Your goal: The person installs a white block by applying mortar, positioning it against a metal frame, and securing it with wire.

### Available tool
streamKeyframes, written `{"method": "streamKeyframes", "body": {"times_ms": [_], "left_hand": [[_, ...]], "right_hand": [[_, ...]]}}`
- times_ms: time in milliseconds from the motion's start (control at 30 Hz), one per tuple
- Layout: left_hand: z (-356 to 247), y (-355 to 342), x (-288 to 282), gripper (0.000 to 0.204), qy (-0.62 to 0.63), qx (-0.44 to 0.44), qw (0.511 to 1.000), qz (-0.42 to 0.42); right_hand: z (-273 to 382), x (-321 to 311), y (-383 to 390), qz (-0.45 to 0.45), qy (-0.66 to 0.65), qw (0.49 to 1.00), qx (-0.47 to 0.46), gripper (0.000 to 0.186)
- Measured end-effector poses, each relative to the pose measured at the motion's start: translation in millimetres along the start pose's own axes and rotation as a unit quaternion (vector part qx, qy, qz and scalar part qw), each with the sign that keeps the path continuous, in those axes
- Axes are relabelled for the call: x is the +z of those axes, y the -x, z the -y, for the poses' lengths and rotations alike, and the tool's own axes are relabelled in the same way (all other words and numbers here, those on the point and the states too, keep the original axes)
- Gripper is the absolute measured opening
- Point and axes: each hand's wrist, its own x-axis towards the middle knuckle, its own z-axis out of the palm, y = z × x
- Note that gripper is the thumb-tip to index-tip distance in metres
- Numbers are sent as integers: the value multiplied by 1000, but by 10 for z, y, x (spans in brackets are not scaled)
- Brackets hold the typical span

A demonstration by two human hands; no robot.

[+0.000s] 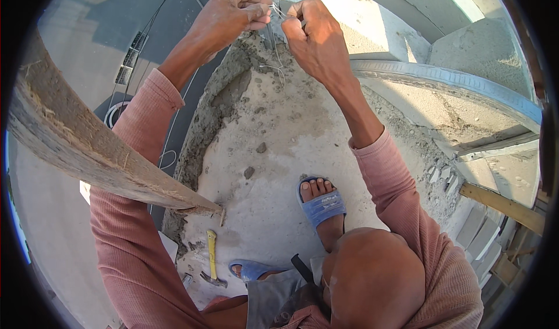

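Observation:
My left hand and my right hand are raised close together at the far end of the concrete strip. Between their pinched fingers runs a thin white string, looped near the left fingertips. A loose length of it dangles below and curls above the rough concrete. Both hands are closed on the string; the fingertips of the right one are partly hidden behind its knuckles. Just behind and below the string, a thin upright rod or strip stands at the far end.
A wooden post slants along the left. A yellow-handled claw hammer lies on the concrete floor beside my slippered feet. Rough mortar borders the left edge. A pale curved strip and a wooden plank lie right.

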Motion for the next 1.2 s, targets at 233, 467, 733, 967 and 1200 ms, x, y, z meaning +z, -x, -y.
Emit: {"method": "streamKeyframes", "body": {"times_ms": [233, 467, 733, 967, 1200], "left_hand": [[-28, 45, 134, 33, -106, 23, 993, -52], [15, 28, 200, 30, -222, 84, 967, -88], [-31, 64, 87, 30, -90, 25, 994, -60], [-79, 219, -187, 29, -59, -31, 997, -41], [-138, 351, -48, 26, 119, -102, 987, -20]], "right_hand": [[370, -293, -20, 169, -448, 732, 485, 19], [353, -261, -18, 165, -628, 567, 506, 13], [327, -332, -28, 196, -581, 618, 492, 15], [241, -305, 58, 249, -345, 805, 413, 28], [234, -104, -194, 91, -89, 991, -37, 36]]}}
